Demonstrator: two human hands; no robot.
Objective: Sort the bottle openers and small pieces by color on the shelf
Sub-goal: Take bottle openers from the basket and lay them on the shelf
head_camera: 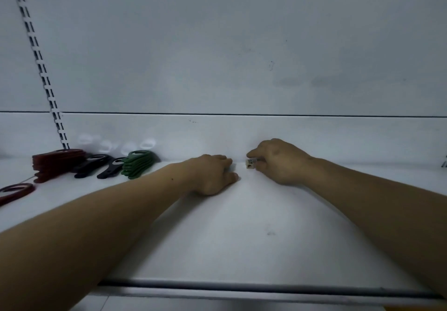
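red plastic opener stack (55, 163), black opener pair (96, 165), green opener stack (139, 166) done; my right hand (278, 163) pinches a small beige block (250, 163), left hand (212, 175) curled, can't tell what's inside

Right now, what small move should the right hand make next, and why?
Probably lower the small pale piece onto the shelf where it is and let go. The right hand pinches it low over the shelf, well apart from the red stack, black openers and green stack on the left, so it seems to start its own group.
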